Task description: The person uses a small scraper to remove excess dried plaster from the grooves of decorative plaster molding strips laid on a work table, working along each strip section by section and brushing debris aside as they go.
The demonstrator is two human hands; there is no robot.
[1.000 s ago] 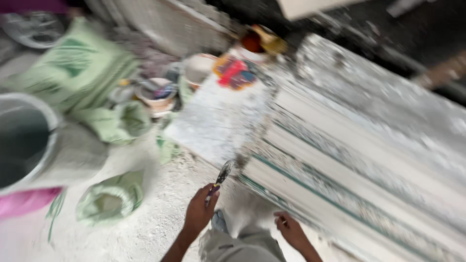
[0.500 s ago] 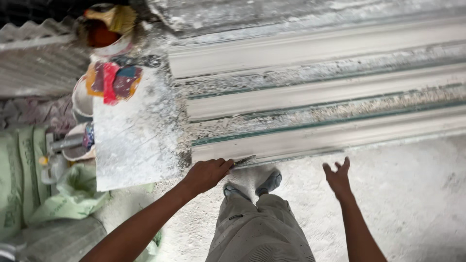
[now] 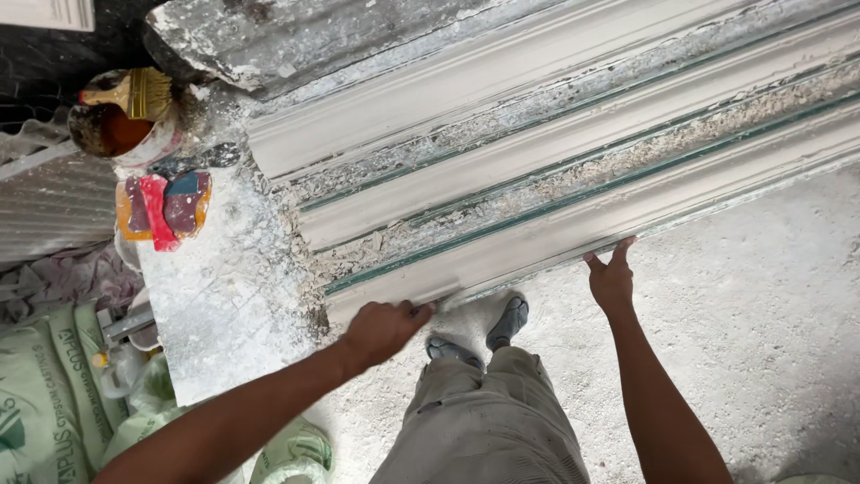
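Long white plaster mouldings [image 3: 573, 170] lie side by side on a green-edged mould bed, slanting across the head view. My left hand [image 3: 381, 330] is closed in a fist at the near moulding's left end, around a small thin-bladed scraper that is almost hidden by the fingers. My right hand [image 3: 611, 280] is open, its fingertips touching the near moulding's lower edge [image 3: 537, 246] further right. My grey trousers and shoes [image 3: 511, 319] show between the two arms.
A plaster-dusted white board [image 3: 224, 296] lies left of the mouldings with a red and orange rag [image 3: 161, 211] on it. A bowl holding a brush [image 3: 125, 116] sits at upper left. Green sacks [image 3: 45, 403] are at lower left, and dusty floor [image 3: 761, 314] lies to the right.
The view has swung onto the mouldings. My left hand with the scraper has reached the near moulding's end, and my right hand has moved up to touch its edge.
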